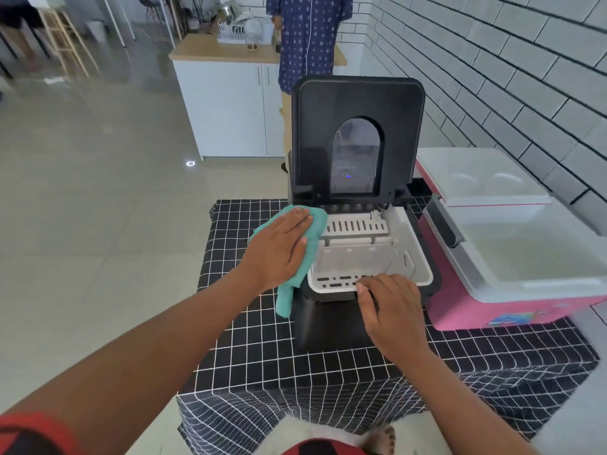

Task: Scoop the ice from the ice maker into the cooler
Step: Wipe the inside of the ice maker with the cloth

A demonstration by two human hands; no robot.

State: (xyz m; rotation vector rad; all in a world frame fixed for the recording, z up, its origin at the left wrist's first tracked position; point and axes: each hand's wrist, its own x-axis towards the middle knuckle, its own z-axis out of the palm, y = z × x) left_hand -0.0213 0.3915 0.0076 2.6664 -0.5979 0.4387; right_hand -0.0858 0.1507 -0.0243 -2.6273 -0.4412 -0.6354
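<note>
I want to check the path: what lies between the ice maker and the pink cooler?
Head view: only checked tablecloth between ice maker and cooler.

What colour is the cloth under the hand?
Teal green: the small soft cloth under the left hand, seen best in the head view.

White brick wall (492, 60) right; glossy beige tile floor (82, 192); white cabinet (226, 110), wooden top.

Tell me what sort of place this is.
Probably a home kitchen or a staged kitchen area: a white cabinet with a wooden countertop, a dish rack on it, and white brick-tiled walls.
</note>
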